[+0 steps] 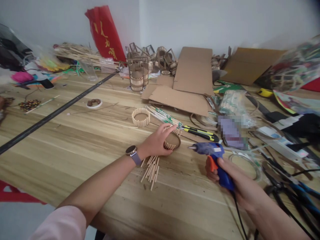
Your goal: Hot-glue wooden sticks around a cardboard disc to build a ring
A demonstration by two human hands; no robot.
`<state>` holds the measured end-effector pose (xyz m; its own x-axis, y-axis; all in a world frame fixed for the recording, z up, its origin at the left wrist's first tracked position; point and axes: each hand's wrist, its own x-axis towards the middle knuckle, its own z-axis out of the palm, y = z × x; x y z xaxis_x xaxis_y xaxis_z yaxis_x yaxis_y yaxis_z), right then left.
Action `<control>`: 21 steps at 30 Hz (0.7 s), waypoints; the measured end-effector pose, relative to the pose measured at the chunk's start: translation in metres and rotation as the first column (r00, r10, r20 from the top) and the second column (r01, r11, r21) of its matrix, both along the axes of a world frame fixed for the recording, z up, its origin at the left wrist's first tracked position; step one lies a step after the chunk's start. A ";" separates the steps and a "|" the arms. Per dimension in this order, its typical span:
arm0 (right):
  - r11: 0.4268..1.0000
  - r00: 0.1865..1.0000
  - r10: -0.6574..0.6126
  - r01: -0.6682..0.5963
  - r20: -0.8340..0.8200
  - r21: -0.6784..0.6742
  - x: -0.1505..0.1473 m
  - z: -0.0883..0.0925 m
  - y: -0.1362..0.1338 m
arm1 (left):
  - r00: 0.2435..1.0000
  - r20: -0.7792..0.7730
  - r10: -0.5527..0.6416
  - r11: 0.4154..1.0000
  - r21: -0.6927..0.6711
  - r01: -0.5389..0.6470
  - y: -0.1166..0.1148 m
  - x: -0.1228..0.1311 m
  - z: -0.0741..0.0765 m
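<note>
My left hand (157, 141) is curled round a small round cardboard base (173, 140) ringed with short wooden sticks, holding it on the wooden table (75, 140). A watch sits on that wrist. Several loose short sticks (150, 167) lie just below the hand. My right hand (226, 171) grips a blue hot glue gun (212, 153) with an orange trigger. Its nozzle points left toward the ring, a little apart from it. The gun's black cord runs down past my forearm.
A finished stick ring (141, 117) lies behind my left hand. A yellow-black utility knife (200, 132), cardboard sheets (192, 80), stick baskets (137, 76), a power strip (282, 140), pliers (295, 186) and a red bag (105, 31) crowd the back and right.
</note>
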<state>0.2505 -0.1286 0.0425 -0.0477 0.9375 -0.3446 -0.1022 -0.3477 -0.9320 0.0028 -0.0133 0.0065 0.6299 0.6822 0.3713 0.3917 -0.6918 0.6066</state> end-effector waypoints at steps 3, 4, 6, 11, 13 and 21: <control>1.000 0.996 0.006 -0.006 -0.094 0.005 -0.003 -0.003 0.001 | 1.000 -0.018 0.012 1.000 -0.001 -0.012 -0.001 0.000 0.001; 1.000 0.997 0.010 -0.009 -0.078 0.010 -0.004 -0.004 0.000 | 1.000 -0.022 0.013 1.000 -0.003 -0.013 -0.001 0.000 0.001; 1.000 1.000 0.001 -0.001 0.030 0.021 -0.004 -0.005 -0.001 | 1.000 -0.023 0.011 1.000 -0.003 -0.011 -0.001 0.000 0.000; 0.999 0.966 -0.021 0.010 0.259 0.043 -0.008 -0.014 -0.003 | 1.000 -0.008 0.012 1.000 0.005 -0.012 0.000 0.000 -0.002; 0.998 0.956 -0.030 0.011 0.290 0.064 -0.011 -0.020 -0.002 | 1.000 -0.007 0.011 1.000 0.005 -0.011 0.000 0.000 -0.003; 0.996 0.925 0.008 -0.040 0.381 0.074 -0.024 -0.030 0.005 | 1.000 0.012 0.019 1.000 -0.019 -0.019 0.002 0.000 -0.003</control>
